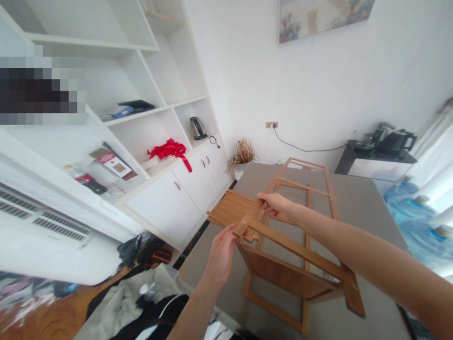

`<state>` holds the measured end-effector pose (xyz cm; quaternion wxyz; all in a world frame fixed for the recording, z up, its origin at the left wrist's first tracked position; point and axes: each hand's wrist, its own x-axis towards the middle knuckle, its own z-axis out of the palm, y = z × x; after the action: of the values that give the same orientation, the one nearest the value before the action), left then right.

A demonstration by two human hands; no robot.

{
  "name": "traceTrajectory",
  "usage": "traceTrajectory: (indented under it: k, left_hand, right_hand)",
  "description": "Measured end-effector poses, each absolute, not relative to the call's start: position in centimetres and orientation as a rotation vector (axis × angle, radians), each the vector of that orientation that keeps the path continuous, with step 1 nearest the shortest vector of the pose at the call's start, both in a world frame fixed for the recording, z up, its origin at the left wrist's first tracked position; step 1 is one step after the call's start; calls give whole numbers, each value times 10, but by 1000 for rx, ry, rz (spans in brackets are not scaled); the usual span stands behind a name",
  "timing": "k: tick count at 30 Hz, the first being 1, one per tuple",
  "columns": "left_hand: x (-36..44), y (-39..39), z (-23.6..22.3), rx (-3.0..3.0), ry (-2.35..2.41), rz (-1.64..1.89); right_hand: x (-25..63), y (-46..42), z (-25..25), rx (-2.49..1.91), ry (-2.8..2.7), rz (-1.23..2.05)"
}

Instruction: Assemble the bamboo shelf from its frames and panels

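Note:
A light-brown wooden frame (300,250) of slats and a panel lies on its side on a grey table (364,203). My left hand (221,255) is closed round the near end of a raised slat at the frame's left corner. My right hand (278,206) reaches across from the right and pinches the same slat a little farther along, where it meets a flat slatted wooden board (231,210). That board sticks out over the table's left edge.
White shelves and cabinets (170,198) line the left wall, holding a red ribbon (170,150) and a kettle (197,127). A dried plant (243,153) stands in the corner. A black side table (375,160) with kettles is at right, blue water bottles (417,217) beside it. Clothes (134,293) lie below.

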<state>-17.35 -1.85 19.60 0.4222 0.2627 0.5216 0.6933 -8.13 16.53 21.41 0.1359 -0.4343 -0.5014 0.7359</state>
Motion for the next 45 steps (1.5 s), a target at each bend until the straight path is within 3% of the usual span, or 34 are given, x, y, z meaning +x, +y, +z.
traceTrajectory:
  k: [15,45]
  left_hand:
    - [-172,-46,182,979,1564,1566]
    - [-167,-35,184,901,1468,1651]
  right_hand:
    - [-85,162,211,-1159,-1462,2235]
    - [-84,165,199,-1298,-1525,2135]
